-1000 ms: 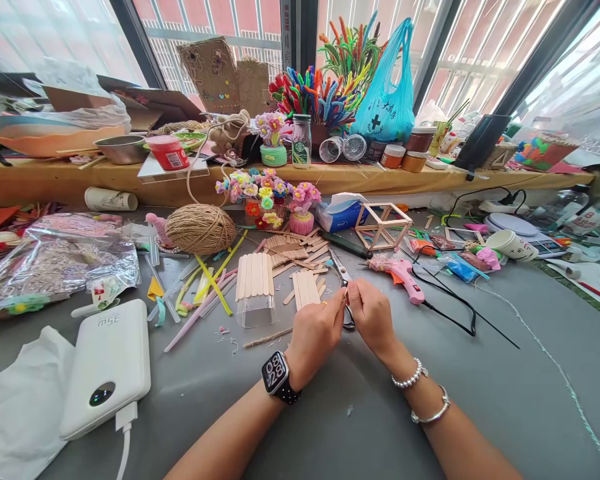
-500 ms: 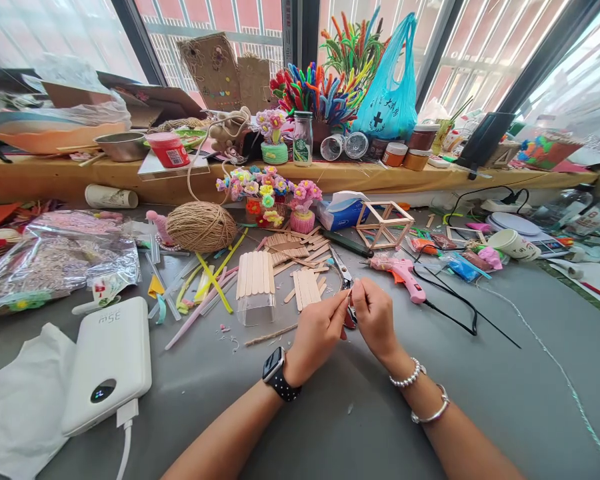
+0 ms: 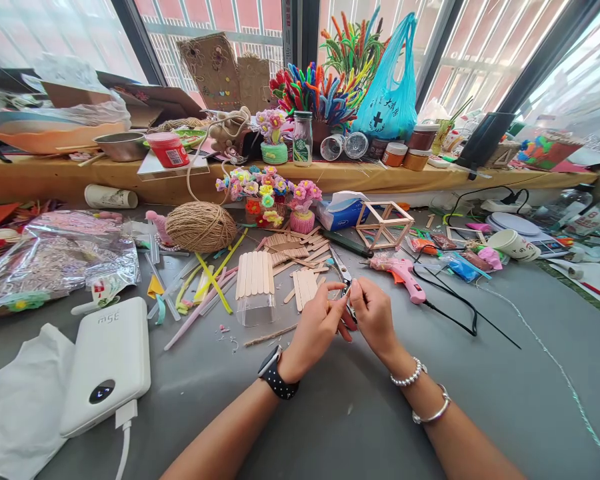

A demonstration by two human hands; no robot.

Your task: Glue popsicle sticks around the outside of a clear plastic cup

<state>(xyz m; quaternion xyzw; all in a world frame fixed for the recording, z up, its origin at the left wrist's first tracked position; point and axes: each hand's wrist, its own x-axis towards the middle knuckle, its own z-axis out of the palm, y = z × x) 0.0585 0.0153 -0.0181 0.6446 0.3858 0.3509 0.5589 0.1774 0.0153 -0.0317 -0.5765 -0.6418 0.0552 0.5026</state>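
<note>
By the scissors [image 3: 342, 265], the right hand [image 3: 374, 319] pinches a thin piece [image 3: 347, 292], seemingly steadying it for the left hand [image 3: 316, 328], whose grip is unclear.

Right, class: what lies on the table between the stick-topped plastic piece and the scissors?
In the head view, a panel of wooden sticks lies between the stick-topped plastic piece and the scissors, with other sticks poking out beside it.

Thin piece [image 3: 349, 291], mostly hidden, scissors [image 3: 342, 268] lying behind

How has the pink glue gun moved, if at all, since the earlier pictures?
No; judged against the wooden cube frame, the pink glue gun hasn't shifted.
</note>
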